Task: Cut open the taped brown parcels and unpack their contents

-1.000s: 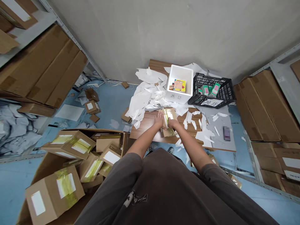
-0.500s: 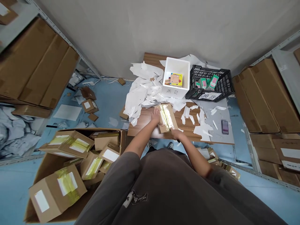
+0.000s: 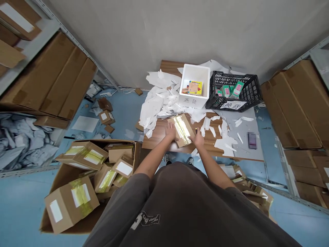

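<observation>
A flat cardboard box (image 3: 187, 124) with shiny yellowish tape along its top lies on the wooden table (image 3: 160, 139), close to my body. At its left edge my left hand (image 3: 170, 131) grips it, fingers pointing away from me and thumb over the near part of the top. My right hand (image 3: 197, 139) is at the near right corner, thumb against the box. A slim dark tool (image 3: 196, 130) sticks up from that hand; it is too small to tell its kind. Torn white paper (image 3: 154, 103) lies heaped beyond the box.
Behind the box stand a white foam bin (image 3: 194, 103) with a yellow packet and a black crate (image 3: 235, 92) with green boxes. Paper scraps (image 3: 226, 139) lie at right. A large carton (image 3: 138, 154) of taped parcels stands left. Shelves with cartons (image 3: 56, 75) flank both sides.
My left hand has slid from the top of the box to its left edge. The right hand has moved up along the near right corner, the dark tool now pointing away from me.
</observation>
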